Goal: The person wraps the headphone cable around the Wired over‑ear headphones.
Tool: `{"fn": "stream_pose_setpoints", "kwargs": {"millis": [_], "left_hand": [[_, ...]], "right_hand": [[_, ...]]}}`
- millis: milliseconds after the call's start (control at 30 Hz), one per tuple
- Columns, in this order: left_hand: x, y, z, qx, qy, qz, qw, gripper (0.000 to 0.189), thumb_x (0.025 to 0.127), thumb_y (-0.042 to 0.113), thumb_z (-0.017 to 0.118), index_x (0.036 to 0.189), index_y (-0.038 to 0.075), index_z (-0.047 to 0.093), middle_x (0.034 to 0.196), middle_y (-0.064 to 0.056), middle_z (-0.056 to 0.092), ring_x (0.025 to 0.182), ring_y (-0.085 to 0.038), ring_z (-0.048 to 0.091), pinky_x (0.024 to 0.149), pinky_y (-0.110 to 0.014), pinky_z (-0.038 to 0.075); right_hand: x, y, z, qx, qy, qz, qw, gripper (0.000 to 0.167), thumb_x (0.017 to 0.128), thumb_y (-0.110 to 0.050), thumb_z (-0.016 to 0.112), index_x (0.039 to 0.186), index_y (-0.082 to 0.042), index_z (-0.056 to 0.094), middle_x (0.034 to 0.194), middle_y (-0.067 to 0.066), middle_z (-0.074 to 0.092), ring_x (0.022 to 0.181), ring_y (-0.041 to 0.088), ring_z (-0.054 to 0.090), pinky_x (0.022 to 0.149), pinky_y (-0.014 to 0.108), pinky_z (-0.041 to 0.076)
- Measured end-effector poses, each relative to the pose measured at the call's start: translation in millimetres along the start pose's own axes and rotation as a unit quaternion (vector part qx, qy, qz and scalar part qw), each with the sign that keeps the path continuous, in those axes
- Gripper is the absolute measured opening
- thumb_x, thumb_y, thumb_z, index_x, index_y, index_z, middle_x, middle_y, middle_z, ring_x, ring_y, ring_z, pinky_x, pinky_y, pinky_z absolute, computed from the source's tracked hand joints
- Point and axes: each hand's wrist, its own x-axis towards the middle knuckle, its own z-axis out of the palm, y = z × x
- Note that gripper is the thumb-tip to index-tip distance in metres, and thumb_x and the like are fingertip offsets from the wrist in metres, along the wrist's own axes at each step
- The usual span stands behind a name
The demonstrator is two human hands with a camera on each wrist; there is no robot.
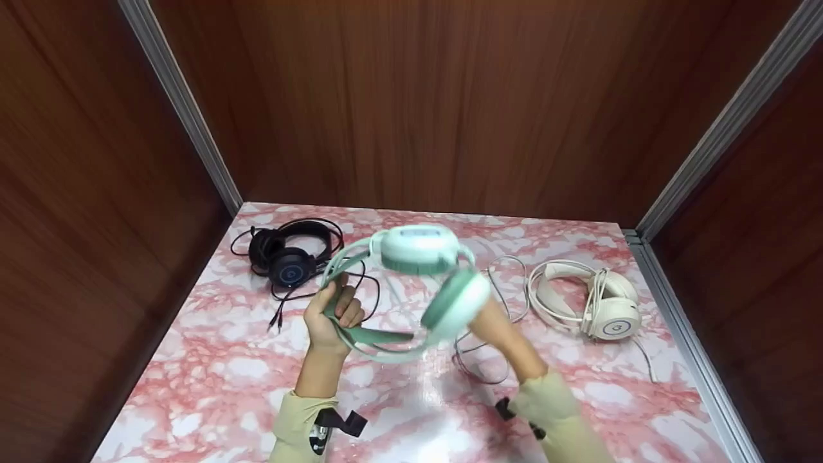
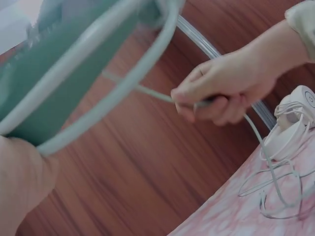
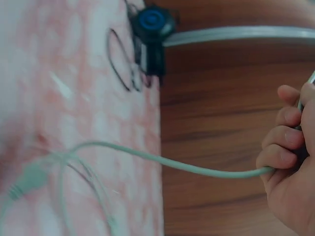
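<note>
Mint-green headphones point(image 1: 421, 251) are held up above the table, with my left hand point(image 1: 331, 315) gripping the headband. Both ear cups point away to the right of that hand. My right hand point(image 1: 495, 325) is partly hidden behind the nearer ear cup in the head view. In the left wrist view, the right hand's curled fingers point(image 2: 221, 110) grip the thin pale-green cable, which comes out on both sides of the fist. From there the cable point(image 3: 211, 173) runs slack toward the table in the right wrist view.
Black headphones point(image 1: 292, 270) with their cable lie at the back left of the pink marbled table point(image 1: 244, 386). White headphones point(image 1: 614, 318), wrapped in their cord, lie on the right. Brown wood panels point(image 1: 418, 103) with metal edge strips enclose the back and sides.
</note>
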Motion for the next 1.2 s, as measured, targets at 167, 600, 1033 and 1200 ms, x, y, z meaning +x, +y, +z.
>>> {"fn": "stream_pose_setpoints", "kwargs": {"millis": [167,600,1033,1200], "left_hand": [[-0.4,-2.6,-3.5,0.095,0.179,0.072,0.9766,0.018,0.093,0.018,0.059,0.081,0.007,0.051,0.049,0.004,0.029,0.036,-0.007,0.031,0.038,-0.019,0.021],[2.3,18.8,-12.6,0.287,0.315,0.228,0.8755,0.029,0.096,0.004,0.05,0.068,0.008,0.043,0.049,0.002,0.035,0.033,-0.007,0.036,0.032,-0.019,0.028],[-8.2,64.7,-29.5,0.41,0.462,0.326,0.7153,0.012,0.089,0.0,0.063,0.078,0.001,0.06,0.056,0.003,0.038,0.046,-0.007,0.032,0.044,-0.02,0.027],[-13.2,68.5,-30.0,0.467,0.463,0.318,0.6828,0.005,0.088,-0.001,0.065,0.085,-0.004,0.062,0.067,0.0,0.051,0.06,-0.011,0.045,0.058,-0.024,0.039]], "right_hand": [[-19.1,-9,15,-0.019,-0.05,0.02,0.9984,0.018,0.102,-0.014,0.049,0.092,-0.008,0.063,0.071,-0.007,0.053,0.059,0.006,0.046,0.059,0.027,0.044],[-48.3,-10,-33,-0.108,-0.051,0.03,0.9923,0.018,0.099,-0.02,0.057,0.082,-0.024,0.058,0.061,-0.015,0.039,0.051,0.0,0.032,0.046,0.021,0.03],[-79.3,-8,-77,-0.153,-0.039,0.09,0.9833,0.02,0.096,-0.025,0.062,0.077,-0.031,0.059,0.059,-0.017,0.04,0.05,0.001,0.036,0.048,0.024,0.035],[-75.5,-15,-81,-0.152,-0.054,0.1,0.9818,0.017,0.096,-0.03,0.061,0.079,-0.032,0.062,0.057,-0.016,0.04,0.048,0.001,0.037,0.047,0.024,0.034]]}}
